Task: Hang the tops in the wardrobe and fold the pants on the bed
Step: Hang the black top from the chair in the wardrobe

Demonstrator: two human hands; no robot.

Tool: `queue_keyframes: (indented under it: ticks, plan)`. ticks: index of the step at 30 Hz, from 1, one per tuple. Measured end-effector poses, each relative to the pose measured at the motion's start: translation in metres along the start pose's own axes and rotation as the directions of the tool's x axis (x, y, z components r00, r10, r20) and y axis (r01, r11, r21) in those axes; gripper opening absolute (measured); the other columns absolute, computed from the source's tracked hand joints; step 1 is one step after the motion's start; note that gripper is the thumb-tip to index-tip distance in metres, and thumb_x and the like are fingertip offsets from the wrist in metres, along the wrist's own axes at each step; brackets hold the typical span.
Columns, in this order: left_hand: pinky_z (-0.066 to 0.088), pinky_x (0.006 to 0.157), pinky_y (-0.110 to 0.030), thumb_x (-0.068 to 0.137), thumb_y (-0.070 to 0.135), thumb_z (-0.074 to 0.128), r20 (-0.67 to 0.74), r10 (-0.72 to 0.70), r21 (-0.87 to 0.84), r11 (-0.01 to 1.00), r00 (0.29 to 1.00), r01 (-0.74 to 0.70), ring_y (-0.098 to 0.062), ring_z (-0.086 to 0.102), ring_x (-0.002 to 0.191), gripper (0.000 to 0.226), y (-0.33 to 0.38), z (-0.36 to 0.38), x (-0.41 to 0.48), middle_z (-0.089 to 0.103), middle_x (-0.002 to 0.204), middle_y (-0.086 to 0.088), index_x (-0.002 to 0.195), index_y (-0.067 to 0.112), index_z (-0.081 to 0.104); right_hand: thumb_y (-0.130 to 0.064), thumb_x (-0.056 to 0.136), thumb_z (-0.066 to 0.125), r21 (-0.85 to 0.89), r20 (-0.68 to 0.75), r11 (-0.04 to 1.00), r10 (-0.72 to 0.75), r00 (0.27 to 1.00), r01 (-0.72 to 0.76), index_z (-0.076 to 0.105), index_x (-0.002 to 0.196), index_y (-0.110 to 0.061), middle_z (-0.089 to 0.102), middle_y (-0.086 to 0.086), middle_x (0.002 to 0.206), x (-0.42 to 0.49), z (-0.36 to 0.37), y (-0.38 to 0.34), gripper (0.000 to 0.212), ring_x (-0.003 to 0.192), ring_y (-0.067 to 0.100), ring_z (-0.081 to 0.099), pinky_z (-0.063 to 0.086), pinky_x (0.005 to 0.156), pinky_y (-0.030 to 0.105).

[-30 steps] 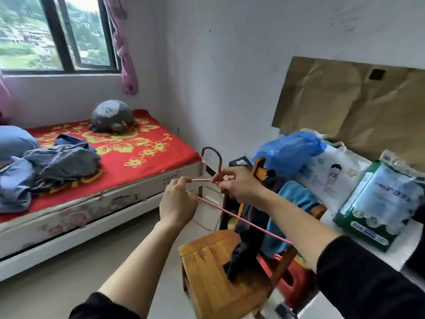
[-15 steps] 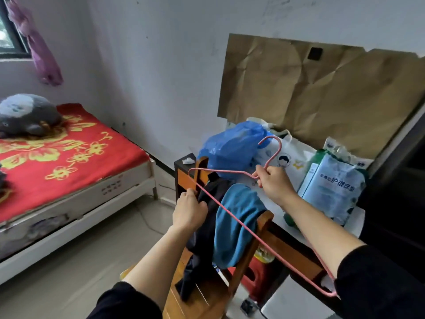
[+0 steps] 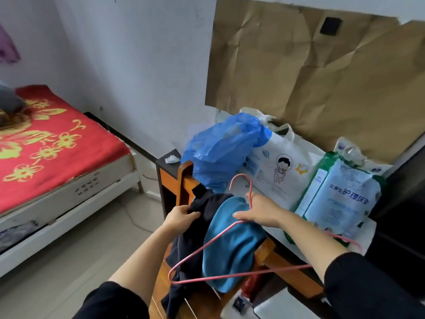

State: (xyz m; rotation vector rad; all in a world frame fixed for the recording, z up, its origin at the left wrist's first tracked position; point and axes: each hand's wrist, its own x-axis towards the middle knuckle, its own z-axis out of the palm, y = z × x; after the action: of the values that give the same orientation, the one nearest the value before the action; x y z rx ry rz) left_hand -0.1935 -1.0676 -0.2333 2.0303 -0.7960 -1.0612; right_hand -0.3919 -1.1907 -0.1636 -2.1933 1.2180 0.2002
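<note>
Bed (image 3: pixel 57 143), with a red floral cover, at 9 o'clock; creased brown paper (image 3: pixel 310 77) on the wall at 1 o'clock. Bench (image 3: pixel 369 226) at 3 o'clock carries a blue bag (image 3: pixel 220 143) and printed packs. Wooden chair (image 3: pixel 186 178) at 6 o'clock; dark top (image 3: pixel 190 249) and blue top (image 3: pixel 230 245) hang side by side over its back. Pink hanger (image 3: pixel 204 247) crosses in front of both tops, hook toward 12 o'clock. Left grip (image 3: pixel 181 217) pinches the dark top's upper edge; right grip (image 3: pixel 259 212) grasps the hanger's neck.
</note>
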Motion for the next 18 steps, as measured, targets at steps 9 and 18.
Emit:
queue_keyframes:
  ticks: [9,18]
  plan:
    - [0.054,0.084,-0.033,0.086,0.022,0.058,0.04,0.211,-0.213,0.957,0.977,-0.198,-0.021,0.068,0.095,0.02,0.032,-0.03,-0.034,0.072,0.097,-0.007,0.101,0.016,0.07,-0.019,0.083,0.062,-0.03,0.039,0.997,-0.067,0.997,0.068,0.038,0.058,-0.017,0.04,-0.001,0.058,-0.003,0.004,-0.021,0.035,0.057,0.015,0.039,0.03,0.054,0.029]
    - [0.043,0.058,-0.022,0.069,0.017,0.054,-0.264,0.429,-0.452,0.736,0.864,-0.504,-0.007,0.052,0.059,0.012,0.088,-0.11,-0.15,0.055,0.065,0.007,0.063,0.024,0.062,-0.011,0.074,0.07,-0.035,0.159,0.928,-0.362,0.919,0.372,0.055,0.057,-0.009,0.047,0.002,0.053,-0.074,-0.027,-0.071,0.022,0.053,0.012,0.043,0.034,0.053,0.028]
